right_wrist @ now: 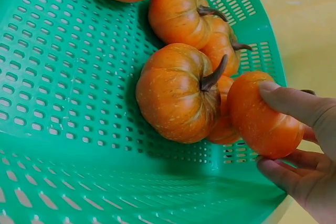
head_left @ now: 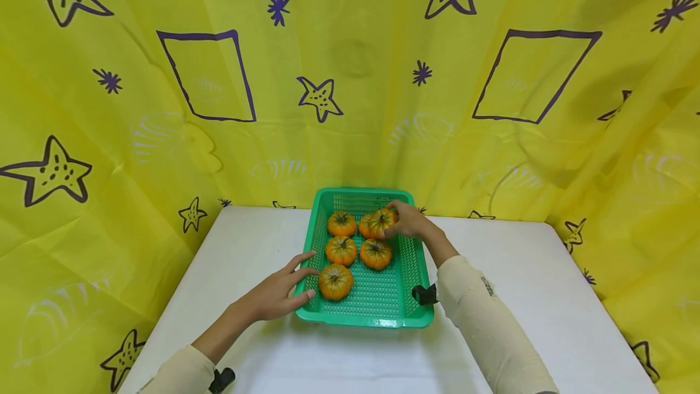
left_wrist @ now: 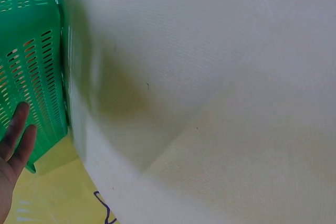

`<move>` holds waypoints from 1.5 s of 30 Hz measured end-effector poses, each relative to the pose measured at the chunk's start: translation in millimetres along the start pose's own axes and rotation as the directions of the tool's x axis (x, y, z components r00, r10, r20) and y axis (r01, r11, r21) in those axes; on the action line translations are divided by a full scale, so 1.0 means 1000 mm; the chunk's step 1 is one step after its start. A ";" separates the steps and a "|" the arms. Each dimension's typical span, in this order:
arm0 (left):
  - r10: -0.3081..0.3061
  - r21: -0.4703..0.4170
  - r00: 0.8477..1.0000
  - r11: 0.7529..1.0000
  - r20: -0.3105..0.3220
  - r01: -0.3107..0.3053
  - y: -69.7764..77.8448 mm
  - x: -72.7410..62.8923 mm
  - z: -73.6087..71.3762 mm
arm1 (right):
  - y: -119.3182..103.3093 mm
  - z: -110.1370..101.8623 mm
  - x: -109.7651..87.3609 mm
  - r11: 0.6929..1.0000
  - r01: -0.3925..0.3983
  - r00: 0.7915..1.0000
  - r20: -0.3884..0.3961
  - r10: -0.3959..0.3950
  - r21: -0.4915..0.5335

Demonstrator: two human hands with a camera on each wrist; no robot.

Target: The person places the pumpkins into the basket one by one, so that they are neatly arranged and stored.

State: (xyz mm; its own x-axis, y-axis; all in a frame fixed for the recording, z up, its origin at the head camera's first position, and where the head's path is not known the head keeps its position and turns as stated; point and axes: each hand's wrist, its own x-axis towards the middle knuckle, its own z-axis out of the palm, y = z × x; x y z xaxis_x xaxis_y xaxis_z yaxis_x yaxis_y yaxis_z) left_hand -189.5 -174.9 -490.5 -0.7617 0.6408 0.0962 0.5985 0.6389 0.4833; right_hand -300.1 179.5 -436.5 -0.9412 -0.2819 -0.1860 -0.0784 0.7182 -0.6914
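Note:
Several small orange pumpkins (head_left: 336, 283) lie in a green perforated plastic basket (head_left: 366, 319). My right hand (head_left: 407, 221) is over the basket's far right part and grips one pumpkin (right_wrist: 262, 116) between thumb and fingers. Partly hidden behind that pumpkin is another one in the far right corner, and a larger-looking pumpkin (right_wrist: 176, 93) with a curved brown stem sits beside it. At the basket's left side, my left hand (head_left: 280, 292) has its fingers spread at the rim, holding nothing. In the left wrist view, two of its fingers (left_wrist: 22, 148) show against the slotted basket wall.
The basket stands on a white table (head_left: 262, 230), near its back edge. Yellow curtains (head_left: 355, 138) with purple starfish drawings enclose the back and both sides. A black strap (head_left: 425, 294) hangs from the right sleeve over the basket's right rim.

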 end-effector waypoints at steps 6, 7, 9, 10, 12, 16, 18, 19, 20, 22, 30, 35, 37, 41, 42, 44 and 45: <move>-0.005 -0.005 1.000 1.000 0.003 0.005 0.001 0.000 0.000 | -0.001 0.003 0.002 0.999 -0.009 1.000 0.008 0.009 -0.036; -0.005 -0.002 1.000 1.000 0.003 0.005 0.001 0.000 0.000 | -0.002 0.002 0.002 0.999 -0.009 1.000 0.010 0.009 -0.037; -0.004 0.002 1.000 1.000 -0.001 0.004 0.001 0.000 -0.001 | -0.002 0.002 0.002 0.999 -0.009 1.000 0.016 0.009 -0.039; -0.002 0.003 1.000 1.000 -0.002 0.002 0.001 0.000 -0.001 | -0.003 0.002 0.002 0.999 -0.008 1.000 0.019 0.008 -0.041; 0.000 0.003 1.000 1.000 -0.005 0.000 0.001 0.000 -0.001 | -0.003 0.001 0.002 0.999 -0.007 0.999 0.031 0.009 -0.050; 0.001 -0.001 1.000 1.000 -0.003 -0.001 0.001 -0.001 0.000 | -0.004 0.001 0.001 0.998 -0.008 0.998 0.060 0.012 -0.069; 0.001 -0.002 1.000 1.000 -0.001 -0.001 0.000 -0.001 0.000 | -0.005 0.001 0.000 0.998 -0.008 0.997 0.074 0.013 -0.068; 0.001 -0.002 1.000 1.000 0.001 -0.001 0.000 -0.001 0.000 | -0.005 0.001 0.000 0.998 -0.005 0.997 0.080 0.010 -0.066; 0.001 0.000 1.000 1.000 0.001 -0.001 0.000 -0.001 0.000 | -0.005 0.001 -0.001 0.998 -0.003 0.996 0.085 0.008 -0.065; 0.002 0.002 1.000 1.000 0.001 -0.002 0.000 -0.001 0.000 | -0.006 0.001 -0.002 0.998 -0.001 0.995 0.096 0.007 -0.062; 0.006 0.001 1.000 1.000 0.000 -0.006 0.000 -0.001 0.000 | -0.005 0.001 -0.004 0.998 -0.001 0.989 0.150 0.011 -0.067; 0.005 -0.001 1.000 1.000 -0.004 -0.005 0.000 -0.001 0.000 | -0.004 0.002 -0.004 0.998 0.003 0.983 0.185 0.007 -0.058; 0.005 -0.004 1.000 1.000 -0.005 -0.005 0.000 -0.001 0.000 | -0.004 0.002 -0.003 0.999 0.009 0.980 0.200 0.002 -0.054; 0.009 -0.004 1.000 1.000 -0.007 -0.009 0.000 -0.001 0.000 | -0.004 0.003 -0.003 0.999 0.009 0.975 0.224 0.000 -0.042; 0.010 -0.005 1.000 1.000 -0.008 -0.010 0.000 -0.001 0.000 | -0.004 0.003 -0.003 0.999 0.005 0.973 0.230 0.004 -0.038; 0.011 -0.005 1.000 1.000 -0.010 -0.011 0.000 -0.001 0.000 | -0.003 0.004 -0.003 1.000 0.000 0.970 0.243 0.007 -0.028; 0.012 -0.003 1.000 1.000 -0.011 -0.012 0.000 -0.001 0.000 | -0.003 0.005 -0.003 1.000 0.000 0.968 0.249 0.005 -0.021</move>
State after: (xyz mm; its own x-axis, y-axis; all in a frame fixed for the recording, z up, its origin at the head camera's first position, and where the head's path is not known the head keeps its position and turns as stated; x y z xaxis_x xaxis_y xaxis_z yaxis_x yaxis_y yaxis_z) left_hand -188.7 -175.7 -490.5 -0.7571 0.6437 0.1118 0.6070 0.6298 0.4847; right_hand -295.4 175.2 -437.2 -0.8301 -0.4276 -0.3578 -0.0851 0.7314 -0.6767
